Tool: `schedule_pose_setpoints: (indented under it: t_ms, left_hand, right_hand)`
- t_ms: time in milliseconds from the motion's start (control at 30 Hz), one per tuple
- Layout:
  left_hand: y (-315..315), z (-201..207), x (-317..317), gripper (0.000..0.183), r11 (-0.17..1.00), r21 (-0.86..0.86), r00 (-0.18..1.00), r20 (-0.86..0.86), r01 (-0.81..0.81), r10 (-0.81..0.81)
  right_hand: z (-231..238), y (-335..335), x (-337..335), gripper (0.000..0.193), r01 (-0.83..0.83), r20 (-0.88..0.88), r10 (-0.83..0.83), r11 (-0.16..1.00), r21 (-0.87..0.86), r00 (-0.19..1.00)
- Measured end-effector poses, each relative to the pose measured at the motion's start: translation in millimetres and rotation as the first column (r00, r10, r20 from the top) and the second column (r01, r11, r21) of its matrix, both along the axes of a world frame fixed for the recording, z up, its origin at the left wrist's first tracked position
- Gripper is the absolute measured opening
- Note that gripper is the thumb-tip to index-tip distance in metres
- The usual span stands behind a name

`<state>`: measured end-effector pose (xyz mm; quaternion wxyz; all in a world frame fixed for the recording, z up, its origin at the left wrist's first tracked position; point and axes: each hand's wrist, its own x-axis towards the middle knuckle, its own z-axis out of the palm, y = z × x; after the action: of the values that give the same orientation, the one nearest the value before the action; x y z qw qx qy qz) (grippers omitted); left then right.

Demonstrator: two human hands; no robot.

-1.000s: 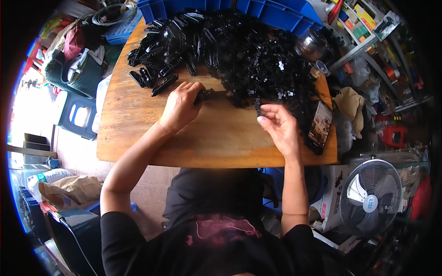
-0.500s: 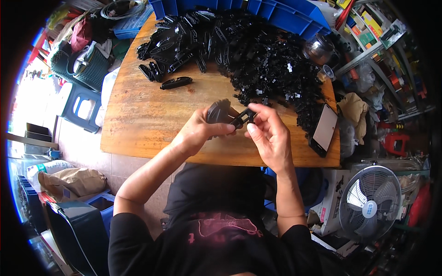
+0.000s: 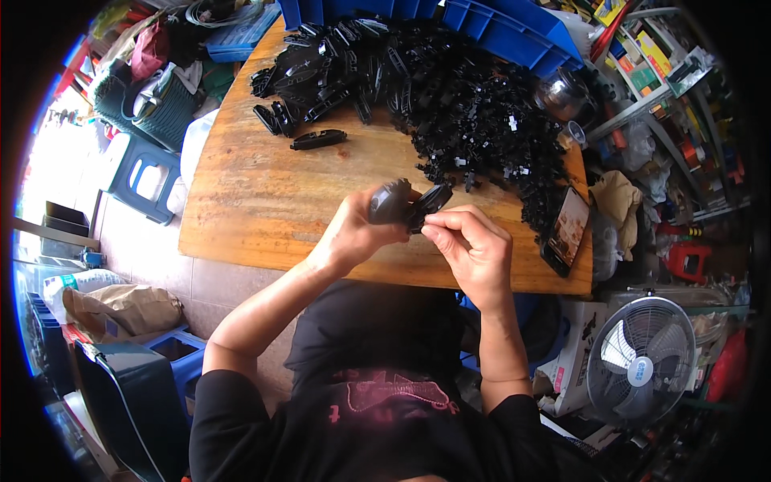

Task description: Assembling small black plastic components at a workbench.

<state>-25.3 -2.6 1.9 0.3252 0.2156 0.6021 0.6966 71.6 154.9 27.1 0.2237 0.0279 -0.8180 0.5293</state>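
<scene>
Over the table's front part, my left hand (image 3: 351, 234) is closed around a rounded, dark plastic shell (image 3: 390, 201). A second, narrower black plastic part (image 3: 432, 202) stands tilted beside the shell, its lower end between my two hands. My right hand (image 3: 479, 251) pinches with thumb and forefinger at that lower end; whether a smaller piece is also between the fingertips is hidden. Farther left on the wood lies a single long black plastic part (image 3: 318, 140). Behind it spreads a large heap of black plastic parts (image 3: 474, 104), long ones at left, small ones at right.
Blue plastic bins (image 3: 514, 32) stand along the back of the wooden table (image 3: 241, 217). A phone (image 3: 567, 233) with a lit screen lies at the right edge, near a clear jar (image 3: 562, 95). Below right is a fan (image 3: 640, 361); at left, a blue-grey stool (image 3: 143, 177).
The narrow black part has swung more upright. My right hand has shifted from its upper end to its lower end, fingers now pinched together. The phone's screen shows a different picture.
</scene>
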Motion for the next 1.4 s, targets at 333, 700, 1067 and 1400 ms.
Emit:
schedule_pose_setpoints:
  t_ms: [333,700,1067,1400]
  left_hand:
    - [-7,9,9,0.042,0.95,-0.306,0.933,-0.354,-0.053,-0.062]
    - [-6,-6,2,0.028,0.977,-0.157,0.921,-0.382,-0.147,0.077]
    - [39,79,-218,0.02,0.913,0.298,0.961,0.093,-0.277,0.261]
    - [56,82,-300,0.016,0.946,0.018,0.488,-0.853,-0.322,0.182]
  right_hand:
    - [1,-4,-4,0.014,0.092,-0.141,-0.046,0.936,0.34,0.989]
    - [-20,0,-21,0.029,0.044,0.035,-0.047,0.994,0.1,0.998]
    - [-31,88,-11,0.018,0.346,0.039,-0.48,0.684,0.642,0.877]
    - [-31,101,-18,0.017,0.357,0.036,-0.455,0.744,0.565,0.89]
